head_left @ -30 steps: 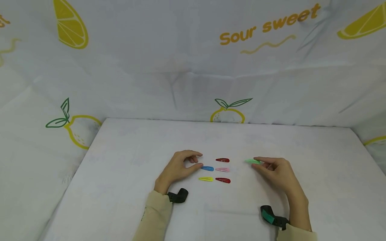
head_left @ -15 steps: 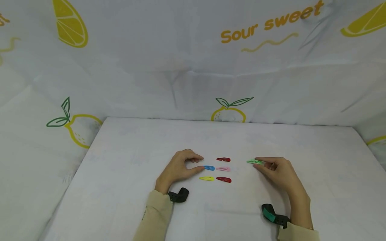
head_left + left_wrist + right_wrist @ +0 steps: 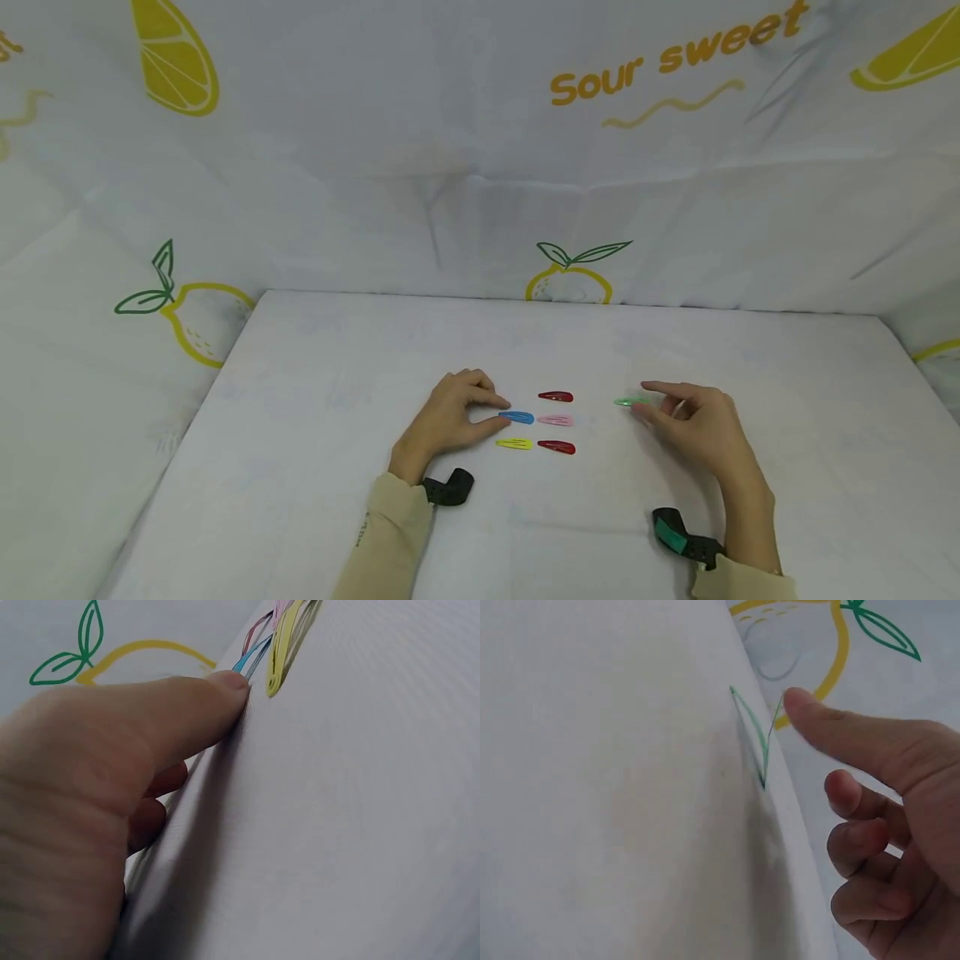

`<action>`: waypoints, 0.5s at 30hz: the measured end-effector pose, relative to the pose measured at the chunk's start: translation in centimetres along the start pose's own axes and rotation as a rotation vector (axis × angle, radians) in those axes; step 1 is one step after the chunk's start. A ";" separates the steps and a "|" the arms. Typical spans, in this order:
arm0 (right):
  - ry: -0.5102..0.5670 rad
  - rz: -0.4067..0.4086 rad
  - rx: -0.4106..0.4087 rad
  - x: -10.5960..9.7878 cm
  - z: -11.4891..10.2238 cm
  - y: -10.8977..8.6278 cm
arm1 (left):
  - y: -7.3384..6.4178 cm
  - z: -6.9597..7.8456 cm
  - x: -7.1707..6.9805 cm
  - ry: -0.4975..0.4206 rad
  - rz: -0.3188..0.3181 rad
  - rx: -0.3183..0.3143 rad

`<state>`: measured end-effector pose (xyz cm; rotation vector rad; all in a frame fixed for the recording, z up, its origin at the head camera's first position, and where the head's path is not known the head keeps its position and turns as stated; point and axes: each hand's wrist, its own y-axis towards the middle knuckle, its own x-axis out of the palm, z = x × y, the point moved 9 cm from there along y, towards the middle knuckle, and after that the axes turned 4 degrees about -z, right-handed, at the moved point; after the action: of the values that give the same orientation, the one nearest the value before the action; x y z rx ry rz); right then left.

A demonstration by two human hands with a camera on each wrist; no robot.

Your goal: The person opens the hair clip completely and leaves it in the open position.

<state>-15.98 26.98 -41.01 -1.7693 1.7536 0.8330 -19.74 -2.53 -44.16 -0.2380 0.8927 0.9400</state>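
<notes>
A blue snap hair clip (image 3: 517,417) lies near the middle of the table. My left hand (image 3: 452,419) is at its narrow left end, thumb tip right at the clip and index fingertip just above its far side. In the left wrist view the thumb (image 3: 191,709) hides part of the blue clip. At the right, a light green hair clip (image 3: 628,402) shows beside my right hand (image 3: 693,419). My right thumb is right at its end while the index finger stands raised away. The right wrist view shows the green clip (image 3: 756,731) sprung apart in a V.
Beside the blue clip lie a pink hair clip (image 3: 556,420), a yellow hair clip (image 3: 514,444), a red hair clip (image 3: 556,397) and another red clip (image 3: 557,447). They lie on a white-covered table (image 3: 360,350). A lemon-printed cloth (image 3: 360,208) hangs behind it.
My left index fingertip has come down close to the blue clip, whose left end now shows between finger and thumb. My right index finger has lifted off the green clip, parting from the thumb.
</notes>
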 end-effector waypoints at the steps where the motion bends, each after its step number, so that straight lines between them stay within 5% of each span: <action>1: 0.019 0.024 -0.015 -0.2 -0.5 0.0 | 0.0 0.1 0.0 0.004 0.002 0.001; 6: 0.076 0.042 -0.130 0.9 -4.1 0.4 | 0.1 0.4 -0.2 0.034 0.014 0.017; 10: 0.094 -0.026 -0.232 3.5 -7.0 0.8 | 0.1 0.5 -0.2 0.042 0.020 0.034; 15: 0.111 -0.136 -0.240 6.6 -8.7 1.0 | 0.1 0.6 -0.2 0.029 0.021 0.052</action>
<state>-16.55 16.09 -39.83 -2.1021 1.6338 0.9361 -19.58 -2.27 -43.57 -0.1984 0.9470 0.9338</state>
